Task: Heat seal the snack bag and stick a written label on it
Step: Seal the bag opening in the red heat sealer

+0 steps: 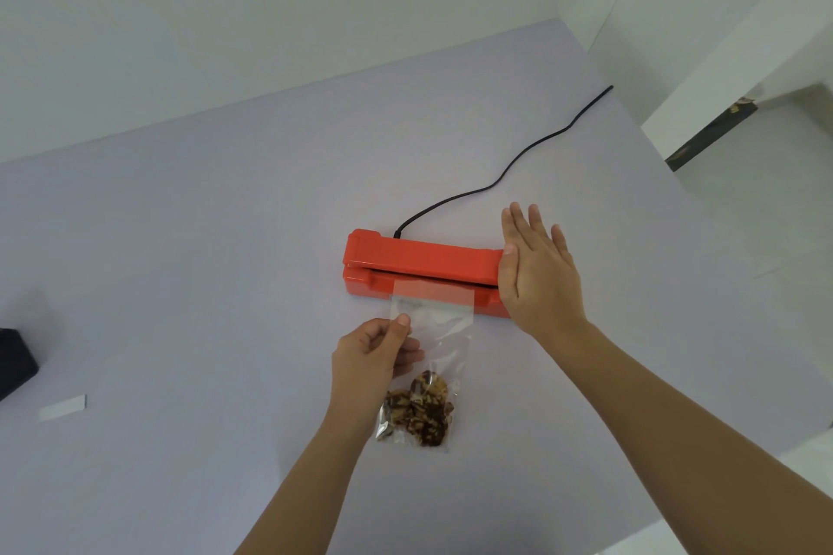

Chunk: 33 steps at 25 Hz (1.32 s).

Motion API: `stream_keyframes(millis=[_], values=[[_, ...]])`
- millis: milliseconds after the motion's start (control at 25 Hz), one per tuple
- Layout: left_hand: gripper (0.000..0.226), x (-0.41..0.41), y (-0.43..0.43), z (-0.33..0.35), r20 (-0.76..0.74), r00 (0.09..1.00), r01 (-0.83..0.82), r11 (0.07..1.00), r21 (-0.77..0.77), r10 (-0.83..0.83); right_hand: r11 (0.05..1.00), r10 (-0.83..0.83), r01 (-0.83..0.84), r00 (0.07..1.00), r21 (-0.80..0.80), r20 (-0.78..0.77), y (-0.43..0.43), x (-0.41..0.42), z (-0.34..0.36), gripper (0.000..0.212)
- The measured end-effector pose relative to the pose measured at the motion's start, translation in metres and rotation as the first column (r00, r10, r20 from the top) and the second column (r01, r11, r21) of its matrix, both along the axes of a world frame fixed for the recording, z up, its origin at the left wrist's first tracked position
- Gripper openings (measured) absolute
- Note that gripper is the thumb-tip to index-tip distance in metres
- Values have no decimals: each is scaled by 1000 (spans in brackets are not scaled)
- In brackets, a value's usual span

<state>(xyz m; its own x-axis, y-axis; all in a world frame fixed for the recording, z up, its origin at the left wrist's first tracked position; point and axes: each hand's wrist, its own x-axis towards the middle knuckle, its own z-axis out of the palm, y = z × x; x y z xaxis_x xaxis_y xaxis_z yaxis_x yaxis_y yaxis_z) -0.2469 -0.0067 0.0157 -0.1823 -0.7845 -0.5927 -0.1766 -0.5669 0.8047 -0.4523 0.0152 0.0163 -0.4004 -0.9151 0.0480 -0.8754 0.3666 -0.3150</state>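
The broad pale lavender surface carried everything. On it sat the long orange plastic heat sealer, its arm lowered almost to the base, a thin black power cord trailing away behind it. It looked rigid and heavy enough to stay put under a downward press.

The right hand hovered flat and released, fingers spread, over the sealer's right end, grasping nothing; whether the palm touched the arm could not be told.

The clear, thin plastic snack bag lay flat in front of the sealer, its open mouth tucked into the slot, brown snack pieces bunched at the near end. It seemed light, limp and slippery, and the contents brittle, so the empty film above the snacks was probably the safest place to hold. The left hand had a pinching grip there, thumb on top at the bag's left edge.

A small white paper label strip lay well apart at the left, unused.
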Motion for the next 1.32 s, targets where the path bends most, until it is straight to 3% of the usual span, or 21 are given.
stream_keyframes(millis=[560, 720, 880, 1040, 1320], values=[[24, 0, 0, -5, 5, 1000, 4, 1000, -15, -3, 999, 40, -40, 999, 27, 2, 1, -3, 3, 60], [24, -1, 0, -7, -4, 1000, -8, 1000, -27, 7, 994, 88, -95, 986, 45, 143, 2, -6, 17, 60], [24, 0, 1, -5, 5, 1000, -6, 999, -41, 6, 961, 262, -275, 891, -17, 371, 13, -19, 54, 73], [23, 1, 0, -2, -6, 1000, -3, 999, -34, 2, 955, 297, -287, 904, -79, 308, 13, -24, 95, 68], [26, 5, -7, 3, 32, 996, 80, 994, -77, -78, 887, 408, -241, 810, -395, 422, -49, 42, 158, 76]])
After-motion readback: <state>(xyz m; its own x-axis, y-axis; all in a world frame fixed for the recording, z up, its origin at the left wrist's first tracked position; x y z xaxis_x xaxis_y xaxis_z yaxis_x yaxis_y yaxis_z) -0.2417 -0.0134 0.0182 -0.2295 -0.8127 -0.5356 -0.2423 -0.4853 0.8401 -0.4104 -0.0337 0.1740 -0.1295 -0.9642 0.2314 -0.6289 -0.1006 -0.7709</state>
